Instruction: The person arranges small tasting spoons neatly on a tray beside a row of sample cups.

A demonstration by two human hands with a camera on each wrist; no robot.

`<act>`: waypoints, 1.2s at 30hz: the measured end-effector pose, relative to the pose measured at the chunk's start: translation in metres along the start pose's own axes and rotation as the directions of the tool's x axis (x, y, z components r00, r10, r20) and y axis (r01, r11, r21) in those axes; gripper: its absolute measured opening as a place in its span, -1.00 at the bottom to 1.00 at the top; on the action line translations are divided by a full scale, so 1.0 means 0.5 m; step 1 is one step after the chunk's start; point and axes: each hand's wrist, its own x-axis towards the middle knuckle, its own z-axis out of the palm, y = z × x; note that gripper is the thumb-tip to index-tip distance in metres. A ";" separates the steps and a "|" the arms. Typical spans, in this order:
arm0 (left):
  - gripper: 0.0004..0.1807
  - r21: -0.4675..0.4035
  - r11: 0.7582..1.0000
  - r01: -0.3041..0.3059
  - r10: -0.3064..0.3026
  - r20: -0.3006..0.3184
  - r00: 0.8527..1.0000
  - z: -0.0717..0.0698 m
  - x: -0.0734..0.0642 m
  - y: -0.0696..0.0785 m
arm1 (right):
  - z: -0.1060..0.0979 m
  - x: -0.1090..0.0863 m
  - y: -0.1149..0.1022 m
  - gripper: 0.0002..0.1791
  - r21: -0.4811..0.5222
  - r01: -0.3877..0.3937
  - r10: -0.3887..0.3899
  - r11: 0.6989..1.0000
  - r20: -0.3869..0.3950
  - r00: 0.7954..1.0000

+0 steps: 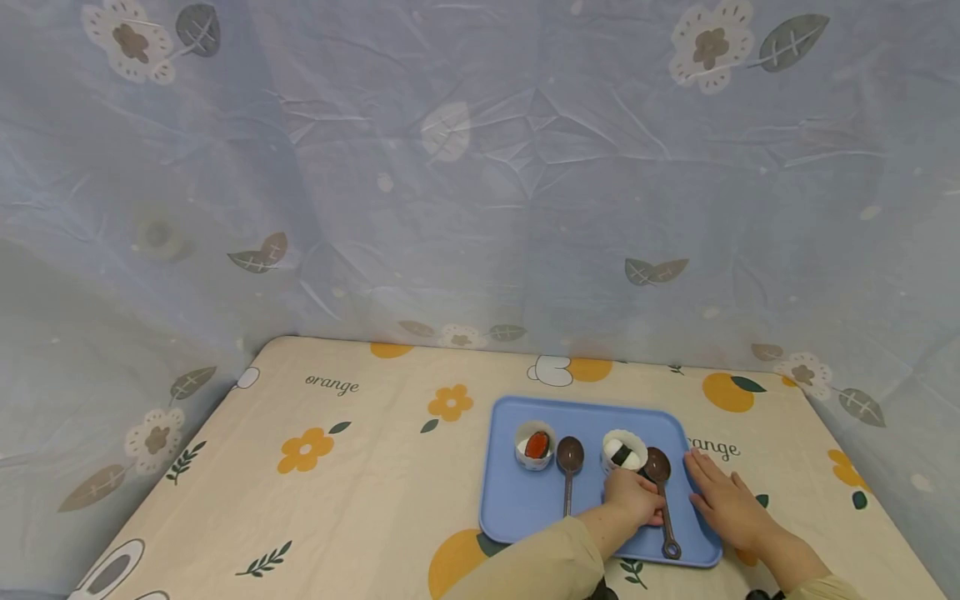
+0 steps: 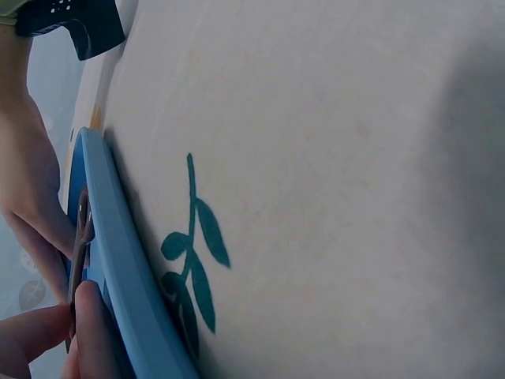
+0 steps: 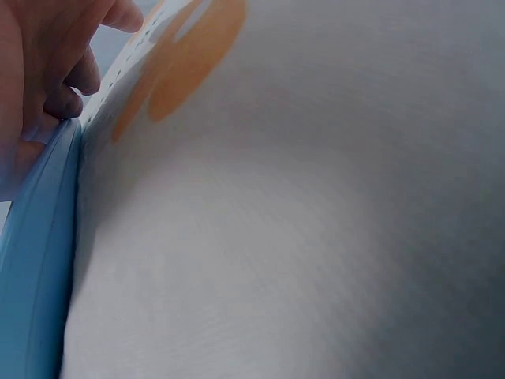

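My left hand (image 1: 633,497) reaches over a blue tray (image 1: 525,517) and pinches the handle of the right-hand brown spoon (image 1: 667,521). In the left wrist view, thumb and finger (image 2: 95,332) meet on that spoon handle (image 2: 77,268). My right hand (image 1: 731,504) lies along the tray's right edge, its fingers fairly straight and touching the rim. Just beyond the left hand stands a white cup (image 1: 615,437) holding a white sushi piece (image 1: 634,460) with a dark band. A second brown spoon (image 1: 570,457) lies left of it, next to another white cup (image 1: 523,458) with a red-orange piece (image 1: 537,444).
A cream tablecloth (image 1: 390,492) printed with oranges, flowers and leaves covers the table under the tray. Behind and at the sides hangs a pale blue-grey patterned curtain (image 1: 480,217). The tray sits on the right half of the table.
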 end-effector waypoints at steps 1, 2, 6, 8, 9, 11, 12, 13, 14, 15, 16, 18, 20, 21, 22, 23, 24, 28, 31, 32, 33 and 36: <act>-0.88 0.003 1.000 0.001 -0.001 0.000 1.000 -0.001 -0.001 0.001 | 0.000 0.000 0.000 -0.34 -0.002 0.000 0.000 1.000 0.002 1.000; -0.89 0.010 1.000 0.002 -0.002 0.002 1.000 -0.001 -0.001 0.000 | -0.001 0.000 -0.001 -0.34 -0.002 -0.001 0.001 1.000 0.002 1.000; -0.95 0.048 0.999 0.003 -0.004 0.012 1.000 -0.009 -0.003 0.001 | -0.003 -0.001 -0.002 -0.34 -0.007 -0.001 0.002 1.000 0.006 1.000; -0.97 0.059 0.998 -0.002 0.001 0.014 1.000 -0.016 -0.004 0.001 | -0.005 -0.002 -0.003 -0.34 -0.007 -0.001 0.001 1.000 0.005 1.000; -0.96 0.061 0.998 -0.003 0.002 0.013 1.000 -0.019 -0.005 0.002 | -0.005 -0.002 -0.004 -0.34 -0.008 -0.002 0.002 1.000 0.006 1.000; -0.92 0.070 0.998 -0.006 0.005 0.011 1.000 -0.025 -0.006 0.001 | -0.007 -0.002 -0.005 -0.33 -0.011 -0.005 0.005 1.000 0.013 1.000; -0.90 0.074 0.997 -0.005 0.005 0.010 1.000 -0.028 -0.006 0.001 | -0.008 -0.002 -0.005 -0.33 -0.008 -0.009 0.009 1.000 0.020 1.000; -0.88 0.077 0.997 -0.006 0.005 0.013 1.000 -0.030 -0.006 0.000 | -0.009 -0.001 -0.005 -0.33 -0.004 -0.011 0.011 1.000 0.025 1.000; -0.86 0.084 0.996 -0.016 0.014 0.017 1.000 -0.031 -0.003 -0.005 | -0.010 0.000 -0.005 -0.32 -0.003 -0.014 0.014 1.000 0.031 0.999; -0.84 0.098 0.995 -0.014 0.012 0.022 1.000 -0.034 -0.003 -0.006 | -0.012 0.001 -0.006 -0.30 0.002 -0.021 0.021 1.000 0.040 0.999; -0.83 0.115 0.993 -0.014 0.011 0.028 1.000 -0.038 -0.004 -0.005 | -0.013 0.002 -0.006 -0.29 0.007 -0.025 0.024 1.000 0.046 0.999; -0.83 0.146 0.989 -0.014 0.007 0.050 0.999 -0.049 -0.011 0.000 | -0.017 0.003 -0.007 -0.25 0.011 -0.035 0.035 0.999 0.053 0.998; -0.85 0.182 0.983 -0.013 -0.005 0.094 0.996 -0.061 -0.020 0.009 | -0.022 0.005 -0.008 -0.16 0.008 -0.050 0.050 0.999 0.052 0.997; -0.85 0.197 0.980 0.001 -0.024 0.117 0.993 -0.071 -0.029 0.020 | -0.024 0.004 -0.009 -0.12 0.006 -0.052 0.052 0.999 0.047 0.998; -0.84 0.202 0.979 0.004 -0.034 0.144 0.989 -0.077 -0.033 0.027 | -0.027 0.003 -0.009 -0.09 0.005 -0.051 0.051 0.999 0.039 0.998; -0.83 0.197 0.980 0.009 -0.044 0.173 0.984 -0.083 -0.036 0.033 | -0.030 0.003 -0.010 -0.06 0.002 -0.053 0.053 0.999 0.035 0.998; -0.81 0.194 0.981 0.016 -0.055 0.198 0.979 -0.089 -0.038 0.039 | -0.033 0.002 -0.010 -0.03 0.000 -0.055 0.055 0.998 0.030 0.998; -0.72 0.176 0.984 0.040 -0.090 0.284 0.955 -0.108 -0.039 0.056 | -0.040 -0.002 -0.011 -0.01 0.006 -0.052 0.052 0.999 0.021 0.998; -0.67 0.188 0.981 0.039 -0.102 0.340 0.935 -0.121 -0.041 0.064 | -0.042 -0.005 -0.011 -0.01 -0.001 -0.055 0.055 0.998 0.017 0.998; -0.65 0.195 0.980 0.033 -0.103 0.358 0.928 -0.125 -0.042 0.066 | -0.042 -0.006 -0.011 -0.01 -0.003 -0.057 0.057 0.998 0.017 0.998; -0.64 0.203 0.979 0.028 -0.105 0.378 0.920 -0.130 -0.043 0.068 | -0.042 -0.006 -0.011 -0.01 -0.006 -0.057 0.057 0.998 0.015 0.998; -0.61 0.250 0.968 -0.002 -0.106 0.417 0.903 -0.143 -0.048 0.075 | -0.042 -0.008 -0.012 -0.01 -0.015 -0.061 0.061 0.998 0.015 0.998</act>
